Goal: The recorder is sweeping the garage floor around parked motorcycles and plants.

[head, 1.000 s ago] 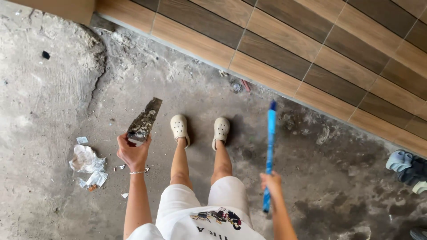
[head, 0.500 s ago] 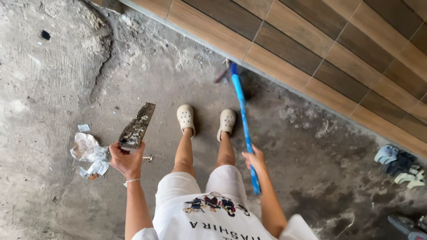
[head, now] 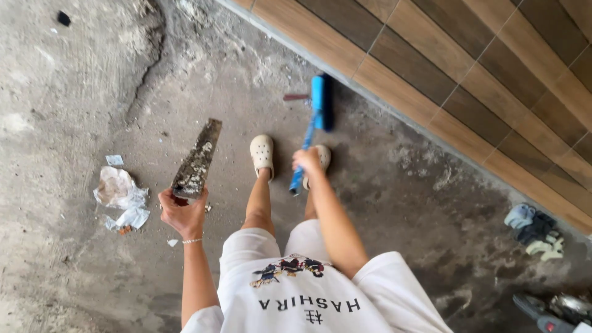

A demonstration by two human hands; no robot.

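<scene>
Left hand: the left hand (head: 182,213), left of centre in the frame, is clenched around the handle end of a trowel (head: 197,160).
Trowel: a long flat blade crusted with grey mortar, slanting up and to the right from the fist, held above the floor (head: 74,259); its tip points toward the upper middle of the frame.
Right hand: the right hand (head: 306,161), at centre, grips the blue handle of a broom (head: 311,126); the arm reaches forward across the right leg.
Broom: the blue handle runs from the fist up to a blue head (head: 320,102) in the upper middle of the frame, near the foot of the wall (head: 468,68). Whether the head touches the floor is hard to tell from this angle. A short stub of handle sticks out below the fist.
Stick: a small reddish stick (head: 296,97) lies just beside the head, on its left.
Feet: two pale clogs (head: 262,153) stand side by side at centre, the right one partly hidden behind the right hand.
Litter: crumpled paper and plastic scraps (head: 119,196) lie on the floor at the left, near the left hand but apart from it.
Wall: brown wood-look tiles fill the upper right.
Sandals: a heap of sandals (head: 533,228) sits at the right edge, by the wall.
</scene>
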